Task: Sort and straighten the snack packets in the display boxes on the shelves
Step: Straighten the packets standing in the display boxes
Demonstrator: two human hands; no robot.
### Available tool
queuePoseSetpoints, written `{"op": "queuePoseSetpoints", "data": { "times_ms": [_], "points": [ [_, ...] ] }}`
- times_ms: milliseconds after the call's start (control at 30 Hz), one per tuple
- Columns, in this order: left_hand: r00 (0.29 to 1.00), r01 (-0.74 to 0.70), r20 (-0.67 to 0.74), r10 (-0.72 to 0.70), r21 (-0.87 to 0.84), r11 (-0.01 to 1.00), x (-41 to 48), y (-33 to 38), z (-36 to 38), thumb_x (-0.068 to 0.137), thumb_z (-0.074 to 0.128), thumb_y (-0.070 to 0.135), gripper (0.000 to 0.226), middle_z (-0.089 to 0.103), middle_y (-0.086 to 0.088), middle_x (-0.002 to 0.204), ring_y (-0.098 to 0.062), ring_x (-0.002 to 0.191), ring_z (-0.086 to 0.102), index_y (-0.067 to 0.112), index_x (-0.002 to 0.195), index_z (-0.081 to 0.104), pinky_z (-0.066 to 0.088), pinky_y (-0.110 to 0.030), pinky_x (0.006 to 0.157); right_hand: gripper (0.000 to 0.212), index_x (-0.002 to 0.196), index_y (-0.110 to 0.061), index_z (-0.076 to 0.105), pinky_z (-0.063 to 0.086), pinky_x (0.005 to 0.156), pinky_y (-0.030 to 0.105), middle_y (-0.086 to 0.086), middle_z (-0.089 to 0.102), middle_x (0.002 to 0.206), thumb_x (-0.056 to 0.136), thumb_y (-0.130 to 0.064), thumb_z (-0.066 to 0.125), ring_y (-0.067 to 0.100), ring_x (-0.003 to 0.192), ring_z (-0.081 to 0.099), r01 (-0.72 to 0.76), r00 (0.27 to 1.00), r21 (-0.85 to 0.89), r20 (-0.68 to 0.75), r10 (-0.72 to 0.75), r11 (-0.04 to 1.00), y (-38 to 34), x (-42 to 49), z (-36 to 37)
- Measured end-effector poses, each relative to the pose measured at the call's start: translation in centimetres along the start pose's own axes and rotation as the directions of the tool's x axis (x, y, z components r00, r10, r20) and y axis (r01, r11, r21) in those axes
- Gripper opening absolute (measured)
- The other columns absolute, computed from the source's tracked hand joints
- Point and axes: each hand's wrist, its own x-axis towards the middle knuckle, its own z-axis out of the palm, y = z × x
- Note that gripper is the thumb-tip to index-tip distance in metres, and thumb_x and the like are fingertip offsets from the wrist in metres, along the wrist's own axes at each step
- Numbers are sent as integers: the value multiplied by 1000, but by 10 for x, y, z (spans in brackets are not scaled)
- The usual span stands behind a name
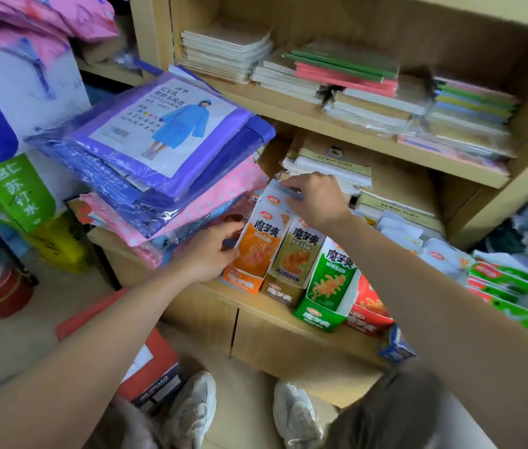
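In the head view, the tall orange cardboard display box (258, 244) stood upright at the left end of a row of boxes on the pale wooden shelf (191, 303). Its long axis was vertical, and it lay straight ahead between both hands. The left hand (210, 254) gripped its left edge. The right hand (316, 199) pinched its top flap, just above the neighbouring olive cardboard box (295, 257). A stack of bagged purple raincoats (165, 147) overhung from the left, which I judged left little room there.

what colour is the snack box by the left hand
Orange with a white top: the leftmost display box, which the left hand grips. Head view.
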Motion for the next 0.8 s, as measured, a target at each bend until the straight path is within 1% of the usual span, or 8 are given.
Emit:
{"op": "queuePoseSetpoints", "data": {
  "times_ms": [133,267,367,433,533,600,667,800],
  "points": [
    [998,-11,-56,16,88,996,-4,11,5,97,62,11,47,65,11,130,-7,113,63,31,139,54,56,-35,93,37,129,-28,66,43,104,46,-3,67,130,92,-30,66,24,119,60,12,993,45,119,-18,999,5,-10,-25],
    [983,-69,-154,100,198,978,-10,30,2,91,65,31,49,67,13,129,-13,110,67,41,137,52,60,-44,86,38,127,-18,68,46,102,48,2,69,127,90,-26,71,27,116,63,49,998,77,40,-52,996,18,-67,-52],
    [952,-114,-247,178,253,961,-14,55,1,93,67,29,49,61,4,140,-20,120,63,33,140,54,56,-47,94,29,117,-14,72,49,97,39,3,71,121,89,-20,74,24,107,65,4,1000,100,21,-7,995,31,-126,-72],
    [918,-213,-274,287,270,939,-19,75,3,92,69,24,45,63,4,137,-19,121,62,27,136,60,52,-39,100,26,115,-16,73,51,94,38,-1,71,119,90,-22,73,20,107,64,-89,996,117,14,88,989,39,-167,-85],
    [897,-356,-202,394,202,913,-30,107,15,91,69,21,33,71,8,121,-9,108,65,24,124,70,50,-30,96,12,102,-16,76,55,83,34,-4,74,97,90,-19,73,13,87,67,-234,971,157,-7,238,960,51,-224,-99],
    [891,-412,-122,437,187,892,-38,124,29,92,67,23,23,73,14,110,-2,100,66,27,113,75,53,-30,93,4,89,-15,78,56,75,33,-6,74,80,89,-14,74,9,75,68,-303,949,157,-42,313,940,60,-253,-106],
    [871,-477,-39,489,173,862,-49,142,47,94,65,27,20,74,17,104,0,97,66,29,111,76,56,-34,89,5,85,-15,79,56,70,30,-8,72,74,88,-16,75,7,70,67,-351,929,129,-71,362,927,70,-273,-112],
    [833,-551,74,548,197,811,-67,174,88,95,65,34,22,72,19,107,-2,105,63,33,115,73,53,-33,93,7,80,-16,78,56,65,29,-6,72,71,86,-14,76,7,65,65,-390,906,110,-134,402,914,93,-301,-114]
  ]
}}
